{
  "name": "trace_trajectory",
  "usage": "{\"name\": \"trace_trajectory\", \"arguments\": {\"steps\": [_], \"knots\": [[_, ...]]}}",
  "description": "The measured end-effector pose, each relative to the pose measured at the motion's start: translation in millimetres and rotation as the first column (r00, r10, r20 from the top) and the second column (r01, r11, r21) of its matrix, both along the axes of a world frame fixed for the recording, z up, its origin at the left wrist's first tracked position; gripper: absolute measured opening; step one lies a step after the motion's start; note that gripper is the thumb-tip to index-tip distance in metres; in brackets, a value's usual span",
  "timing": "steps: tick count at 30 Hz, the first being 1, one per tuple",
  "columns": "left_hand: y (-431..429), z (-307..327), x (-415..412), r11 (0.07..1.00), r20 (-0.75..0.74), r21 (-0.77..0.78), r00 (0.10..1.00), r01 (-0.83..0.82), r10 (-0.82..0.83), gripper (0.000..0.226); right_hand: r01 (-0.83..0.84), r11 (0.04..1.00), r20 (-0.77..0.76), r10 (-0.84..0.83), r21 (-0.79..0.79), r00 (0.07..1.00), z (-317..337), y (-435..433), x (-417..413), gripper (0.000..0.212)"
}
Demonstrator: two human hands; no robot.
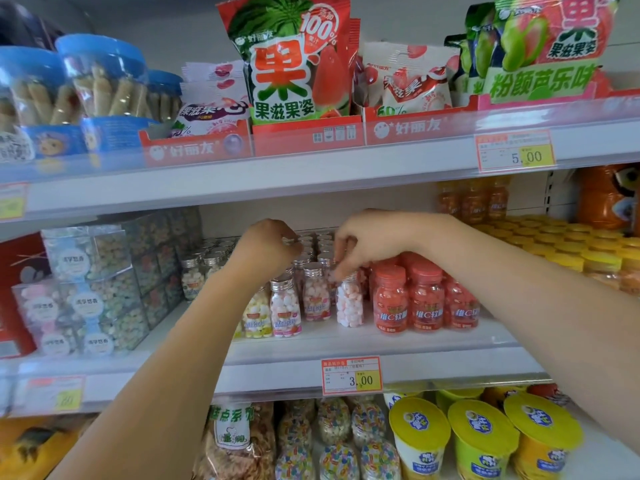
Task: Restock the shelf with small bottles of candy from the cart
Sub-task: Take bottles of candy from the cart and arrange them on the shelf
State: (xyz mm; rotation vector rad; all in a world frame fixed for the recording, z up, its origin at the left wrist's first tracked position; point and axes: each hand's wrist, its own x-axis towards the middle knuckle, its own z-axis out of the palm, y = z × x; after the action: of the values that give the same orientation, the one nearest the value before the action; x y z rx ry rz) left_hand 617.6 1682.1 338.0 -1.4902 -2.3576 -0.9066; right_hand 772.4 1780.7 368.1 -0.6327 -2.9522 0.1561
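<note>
Candy bottle (349, 306) in pinch of right hand (374, 244); left hand (266, 249) alongside, grip unclear

White metal shelves (277, 183), pale back panel (311, 211), even light.

The single head-worn view faces a store shelving unit straight on and from close by, its wide angle bowing the shelf edges toward the sides of the frame. The middle shelf (433, 344) with its small candy bottles (285, 306) lies across the centre, roughly level with the camera, with snack bags (287, 60) along the top and yellow-lidded cups (481, 441) at lower right. Both forearms enter from the lower corners, the left hand (266, 247) and right hand (367, 240) close together at centre.
</note>
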Motion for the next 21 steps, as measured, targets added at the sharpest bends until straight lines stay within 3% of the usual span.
{"name": "trace_trajectory", "arguments": {"steps": [3,6,10,21], "knots": [[-14,-5,-4,0.998,0.003,-0.028,0.999,-0.054,0.054,0.038,0.030,0.997,0.083,-0.036,0.071,0.996,-13,-2,-1,0.043],[-22,-10,4,0.997,-0.027,-0.034,0.997,0.071,-0.072,0.036,0.045,0.996,0.015,-0.046,0.075,0.999,-17,-2,-4,0.039],[-17,-16,18,0.966,-0.091,-0.206,0.980,0.156,-0.177,0.045,0.062,0.998,-0.039,-0.061,0.020,0.997,-20,-1,-11,0.038],[-3,-21,17,0.979,-0.186,-0.195,0.977,0.067,-0.104,0.037,0.077,0.997,-0.025,-0.077,-0.021,0.997,-21,-1,-19,0.044]]}}
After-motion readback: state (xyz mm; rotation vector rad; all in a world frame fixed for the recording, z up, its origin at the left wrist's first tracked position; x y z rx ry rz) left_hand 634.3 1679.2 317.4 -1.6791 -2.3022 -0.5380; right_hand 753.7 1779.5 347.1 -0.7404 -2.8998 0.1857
